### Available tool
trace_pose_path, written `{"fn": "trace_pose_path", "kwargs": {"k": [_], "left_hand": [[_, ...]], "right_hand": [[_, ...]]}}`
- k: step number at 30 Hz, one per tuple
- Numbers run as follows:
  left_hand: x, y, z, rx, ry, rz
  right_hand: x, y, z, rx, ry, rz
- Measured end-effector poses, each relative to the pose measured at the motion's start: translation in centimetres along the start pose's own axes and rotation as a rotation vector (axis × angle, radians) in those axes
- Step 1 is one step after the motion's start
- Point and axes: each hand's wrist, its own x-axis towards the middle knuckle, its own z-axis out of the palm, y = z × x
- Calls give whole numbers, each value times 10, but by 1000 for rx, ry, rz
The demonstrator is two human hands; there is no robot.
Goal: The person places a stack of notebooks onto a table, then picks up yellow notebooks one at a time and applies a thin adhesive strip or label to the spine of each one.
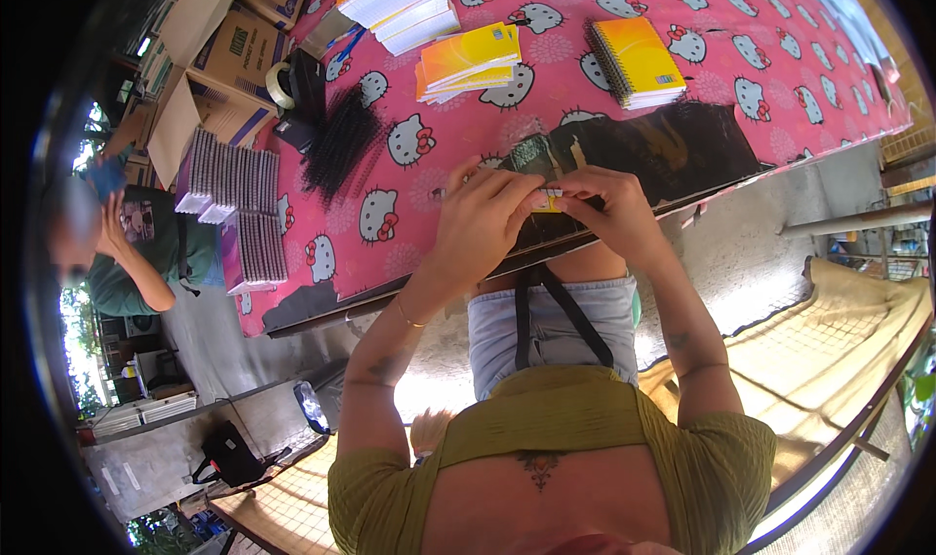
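Observation:
At the table's front edge, my left hand [487, 214] and my right hand [616, 209] meet, fingertips pinched around a small yellow-and-white piece [548, 202]. My fingers cover most of it, so its kind is unclear. Under and beyond my hands lies a dark, worn patch [673, 150] on the tabletop. Farther off, a stack of yellow-orange spiral notebooks [639, 62] sits to the right. Several yellow-covered booklets [470, 56] without visible coils lie fanned ahead of my hands. A heap of black spiral coils [339, 143] rests left of them.
The pink cat-print tablecloth [400, 194] covers the table. Purple-edged spiral notebooks [229, 175] stand stacked at the left edge. Behind them are open cardboard boxes [234, 53] and a tape roll [280, 85]. White-paged booklets [400, 9] are piled farther back. Another person [136, 243] is at the left.

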Motion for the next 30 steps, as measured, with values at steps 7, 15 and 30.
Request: {"fn": "trace_pose_path", "kwargs": {"k": [7,15,30], "left_hand": [[-4,-4,8,-13,21,18],[0,6,4,18,26,16],[69,-6,-26,-357,367,-100]], "right_hand": [[15,0,-25,175,-165,27],[27,-5,-12,-142,-94,-251],[50,-29,-75,422,438,65]]}}
